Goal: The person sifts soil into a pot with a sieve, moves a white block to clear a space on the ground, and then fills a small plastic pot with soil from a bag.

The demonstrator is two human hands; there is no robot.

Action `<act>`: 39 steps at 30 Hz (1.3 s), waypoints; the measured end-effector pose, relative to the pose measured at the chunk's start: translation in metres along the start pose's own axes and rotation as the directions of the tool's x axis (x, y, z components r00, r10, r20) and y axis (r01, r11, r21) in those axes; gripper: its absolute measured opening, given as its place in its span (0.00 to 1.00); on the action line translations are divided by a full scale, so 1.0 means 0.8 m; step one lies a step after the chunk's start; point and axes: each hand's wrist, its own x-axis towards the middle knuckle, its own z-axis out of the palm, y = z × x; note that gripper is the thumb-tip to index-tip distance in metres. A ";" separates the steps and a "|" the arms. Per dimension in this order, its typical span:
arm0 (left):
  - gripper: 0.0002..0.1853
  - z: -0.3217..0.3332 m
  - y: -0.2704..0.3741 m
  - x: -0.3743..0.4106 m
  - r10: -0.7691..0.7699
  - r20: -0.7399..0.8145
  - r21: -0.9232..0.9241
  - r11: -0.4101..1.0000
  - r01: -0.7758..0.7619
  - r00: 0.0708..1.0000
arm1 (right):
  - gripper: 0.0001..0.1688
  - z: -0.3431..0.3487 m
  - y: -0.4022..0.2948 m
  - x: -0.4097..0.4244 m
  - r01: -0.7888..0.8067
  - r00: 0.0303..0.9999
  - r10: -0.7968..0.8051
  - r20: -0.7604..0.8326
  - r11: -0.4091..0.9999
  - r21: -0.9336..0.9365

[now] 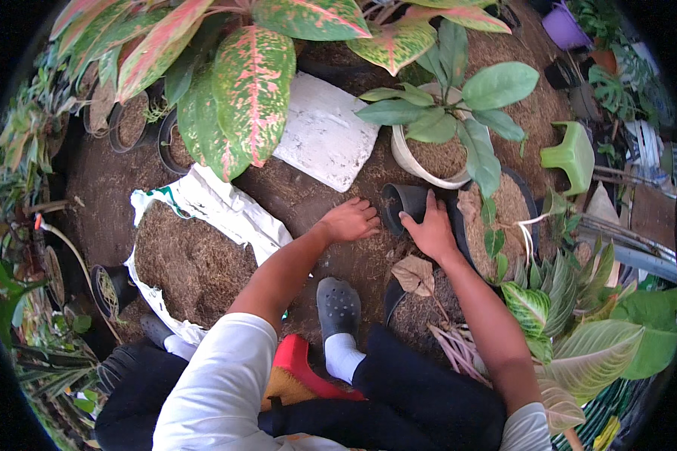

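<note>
My left hand [352, 221] is palm down over the bare soil, between the white sack and a black plastic pot, with its fingers bent. Its palm is hidden, so I cannot tell whether anything is in it. My right hand [431, 231] grips the small black plastic pot [404, 206], which lies tipped with its mouth toward my left hand. The right thumb is by the pot's rim and the fingers reach along its side. To the left, a white sack [248, 206] lies open around a heap of brown, fibrous potting mix [194, 265].
Ahead are a pale slab [330, 129], a white pot [403, 152] with a green leafy plant, and an overhanging red-green aglaonema [254, 96]. Large soil-filled pots [499, 225] crowd the right, near a green plastic stool [570, 158]. A hose [70, 248] runs along the left.
</note>
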 end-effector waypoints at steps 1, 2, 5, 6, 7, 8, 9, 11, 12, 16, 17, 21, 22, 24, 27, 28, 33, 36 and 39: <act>0.16 0.002 -0.006 0.000 0.030 -0.033 0.024 0.999 -0.029 0.999 | 0.63 0.000 -0.005 0.000 0.000 1.000 0.000 0.005 1.000 0.012; 0.17 0.003 -0.011 -0.001 0.060 -0.064 0.051 0.997 -0.057 0.996 | 0.63 -0.002 -0.010 0.000 -0.015 1.000 0.015 0.023 1.000 0.019; 0.15 0.001 -0.011 -0.001 0.039 -0.103 0.062 0.998 -0.032 0.994 | 0.62 -0.004 -0.013 -0.001 0.007 0.999 -0.007 0.040 1.000 0.017; 0.15 -0.005 -0.008 -0.001 0.001 -0.134 0.031 1.000 0.003 0.991 | 0.62 -0.008 -0.013 -0.001 0.009 0.999 -0.011 0.047 0.999 0.032; 0.15 -0.010 -0.004 -0.006 -0.041 -0.164 -0.001 0.999 0.041 0.986 | 0.61 -0.011 -0.014 -0.001 0.014 0.998 -0.017 0.055 0.999 0.047; 0.14 -0.016 0.002 -0.013 -0.086 -0.192 -0.032 0.996 0.081 0.978 | 0.61 -0.013 -0.017 0.000 0.023 0.997 -0.027 0.065 0.998 0.063; 0.14 -0.027 0.006 -0.023 -0.122 -0.235 -0.051 0.992 0.113 0.964 | 0.61 -0.013 -0.019 0.001 0.022 0.998 -0.026 0.064 0.998 0.056; 0.14 -0.047 0.019 -0.049 -0.192 -0.313 -0.095 0.981 0.170 0.930 | 0.61 -0.008 -0.016 0.003 0.015 0.998 -0.017 0.063 0.999 0.044; 0.13 -0.065 0.026 -0.062 -0.239 -0.331 -0.110 0.971 0.214 0.913 | 0.61 -0.001 -0.009 0.002 0.034 0.999 -0.034 0.001 0.999 -0.004; 0.12 -0.132 0.048 -0.168 -0.482 -0.396 -0.162 0.875 0.457 0.782 | 0.56 -0.014 -0.072 -0.020 -0.055 0.995 0.061 0.083 0.996 -0.070; 0.12 -0.143 0.055 -0.199 -0.551 -0.411 -0.186 0.830 0.525 0.726 | 0.56 -0.022 -0.093 -0.030 -0.055 0.984 0.064 0.166 0.997 -0.060; 0.09 -0.181 0.076 -0.308 -0.691 -0.527 -0.177 0.659 0.731 0.495 | 0.51 -0.027 -0.161 -0.064 0.076 0.973 -0.060 0.223 0.995 -0.066; 0.06 -0.183 0.082 -0.331 -0.766 -0.496 -0.196 0.557 0.807 0.409 | 0.49 -0.020 -0.168 -0.067 0.131 0.974 -0.114 0.194 0.989 -0.073; 0.09 -0.191 0.101 -0.354 -0.820 -0.519 -0.132 0.356 0.925 0.242 | 0.48 -0.016 -0.191 -0.070 0.196 0.966 -0.183 0.181 0.979 -0.056; 0.17 -0.196 0.127 -0.357 -0.786 -0.604 -0.027 0.189 0.982 0.135 | 0.49 -0.023 -0.220 -0.068 0.202 0.941 -0.200 0.273 0.979 0.023; 0.19 -0.182 0.123 -0.366 -0.798 -0.584 -0.068 0.229 0.971 0.147 | 0.48 -0.022 -0.221 -0.065 0.201 0.941 -0.197 0.274 0.980 0.013; 0.23 -0.138 0.090 -0.312 -0.774 -0.499 -0.242 0.558 0.794 0.391 | 0.45 0.010 -0.168 -0.044 0.198 0.977 -0.188 0.102 0.976 -0.092; 0.26 -0.122 0.061 -0.235 -0.733 -0.407 -0.313 0.672 0.671 0.545 | 0.50 -0.017 -0.173 -0.052 0.074 0.985 -0.058 0.160 0.993 -0.097; 0.31 -0.091 0.006 -0.183 -0.709 -0.418 -0.248 0.691 0.679 0.568 | 0.51 -0.002 -0.139 -0.041 0.043 0.997 -0.036 0.074 0.995 -0.095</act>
